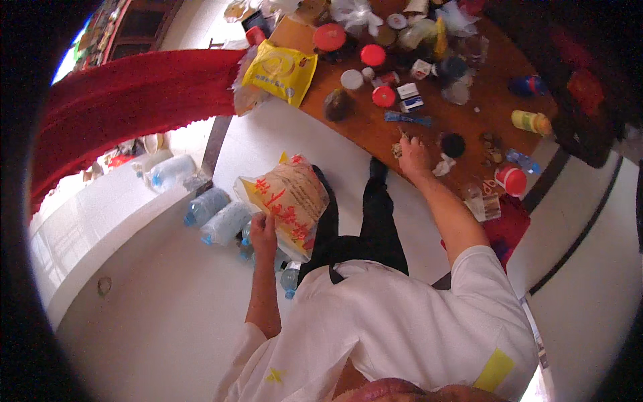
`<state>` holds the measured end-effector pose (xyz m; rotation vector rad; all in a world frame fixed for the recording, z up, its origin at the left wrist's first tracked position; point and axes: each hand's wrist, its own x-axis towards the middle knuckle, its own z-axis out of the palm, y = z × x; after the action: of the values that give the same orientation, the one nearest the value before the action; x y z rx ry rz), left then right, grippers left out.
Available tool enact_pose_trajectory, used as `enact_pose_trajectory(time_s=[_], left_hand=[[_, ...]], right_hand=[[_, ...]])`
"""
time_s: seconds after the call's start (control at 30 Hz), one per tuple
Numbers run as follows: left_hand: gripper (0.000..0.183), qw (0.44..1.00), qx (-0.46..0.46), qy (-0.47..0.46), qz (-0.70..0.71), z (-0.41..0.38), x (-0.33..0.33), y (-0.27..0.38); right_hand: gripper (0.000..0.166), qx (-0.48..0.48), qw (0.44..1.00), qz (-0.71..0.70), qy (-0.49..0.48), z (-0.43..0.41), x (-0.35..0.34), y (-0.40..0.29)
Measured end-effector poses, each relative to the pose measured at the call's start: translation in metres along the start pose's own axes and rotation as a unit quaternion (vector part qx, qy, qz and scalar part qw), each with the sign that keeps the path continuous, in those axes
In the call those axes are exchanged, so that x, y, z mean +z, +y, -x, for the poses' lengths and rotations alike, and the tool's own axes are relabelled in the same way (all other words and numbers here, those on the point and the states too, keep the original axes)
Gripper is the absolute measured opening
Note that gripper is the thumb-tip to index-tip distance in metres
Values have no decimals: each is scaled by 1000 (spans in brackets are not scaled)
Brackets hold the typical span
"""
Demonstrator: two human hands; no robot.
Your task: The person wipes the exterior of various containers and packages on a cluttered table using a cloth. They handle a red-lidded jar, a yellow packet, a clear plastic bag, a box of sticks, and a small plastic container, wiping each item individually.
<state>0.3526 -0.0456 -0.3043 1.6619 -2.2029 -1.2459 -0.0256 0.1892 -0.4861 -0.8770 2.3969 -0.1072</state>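
Observation:
My left hand grips the edge of a plastic bag with red writing, which hangs over the floor in front of my legs. My right hand rests at the near edge of the brown wooden table, its fingers at a small pale crumpled thing; whether they hold it I cannot tell. Just beyond the fingers lies a blue sachet. To their right are a round black object and a crumpled white tissue.
Red-lidded jars, a yellow packet, a cigarette-like box and a yellow bottle crowd the table. Several plastic bottles lie on the floor at left. Red cloth stretches across the upper left.

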Motion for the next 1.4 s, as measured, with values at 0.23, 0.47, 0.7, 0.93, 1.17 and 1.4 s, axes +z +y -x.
enact_pose_trajectory(time_s=[0.23, 0.47, 0.7, 0.93, 1.17, 1.4], left_hand=[[24, 995, 78, -35, 50, -66, -34, 52], [20, 961, 156, -124, 191, -137, -100, 126], [20, 931, 248, -167, 210, -150, -161, 186], [28, 896, 265, -277, 222, -95, -178, 212], [32, 917, 252, -278, 135, -64, -160, 231], [25, 910, 278, -293, 98, -64, -145, 265]], right_hand=[[39, 131, 935, -314, 100, 70, -84, -42], [42, 104, 845, -470, 234, 148, -188, -151], [50, -107, 767, -546, 320, 204, -273, -290], [66, -300, 827, -240, 411, 212, -305, -372], [74, -231, 817, -272, 453, 196, -270, -348], [54, -114, 800, -409, 424, 168, -257, -281]])
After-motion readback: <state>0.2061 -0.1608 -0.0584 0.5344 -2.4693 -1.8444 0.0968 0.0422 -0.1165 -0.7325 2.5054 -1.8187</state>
